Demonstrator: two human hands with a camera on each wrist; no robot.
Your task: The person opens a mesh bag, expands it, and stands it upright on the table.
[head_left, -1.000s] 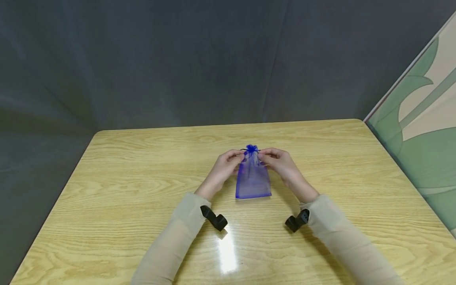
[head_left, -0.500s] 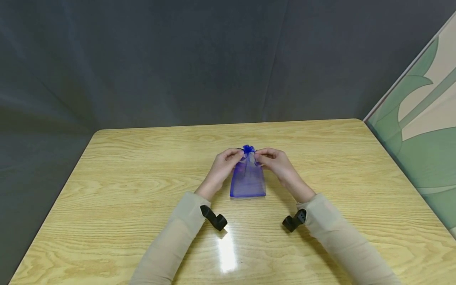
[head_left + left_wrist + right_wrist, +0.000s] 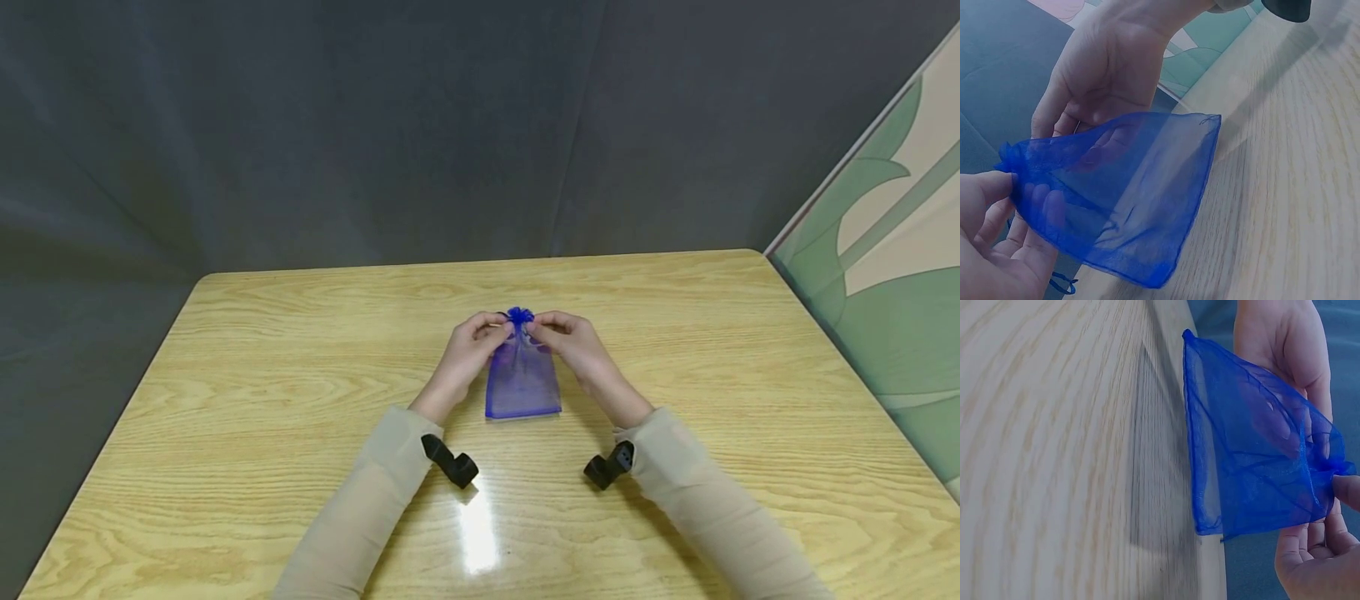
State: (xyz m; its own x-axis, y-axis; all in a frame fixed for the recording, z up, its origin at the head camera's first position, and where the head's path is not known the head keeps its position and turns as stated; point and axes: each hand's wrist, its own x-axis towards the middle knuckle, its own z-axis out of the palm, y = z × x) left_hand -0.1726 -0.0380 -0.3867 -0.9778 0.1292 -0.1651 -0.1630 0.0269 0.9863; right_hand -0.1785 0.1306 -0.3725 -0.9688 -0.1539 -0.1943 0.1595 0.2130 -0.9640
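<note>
Blue bag (image 3: 522,387) btwn L hand (image 3: 469,352) & R hand (image 3: 581,345)

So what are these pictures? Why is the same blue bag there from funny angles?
There's no robot here, just one person's left hand and right hand. The straight picture comes from a camera on the person's head, looking forward and down at a wooden table. The two tilted pictures come from a camera on each wrist; the black gadgets are probably those. So you see one blue bag three times! It's see-through, and both hands pinch it near its gathered top, holding it up over the table. The bright patch on the table looks like shining light.
</note>
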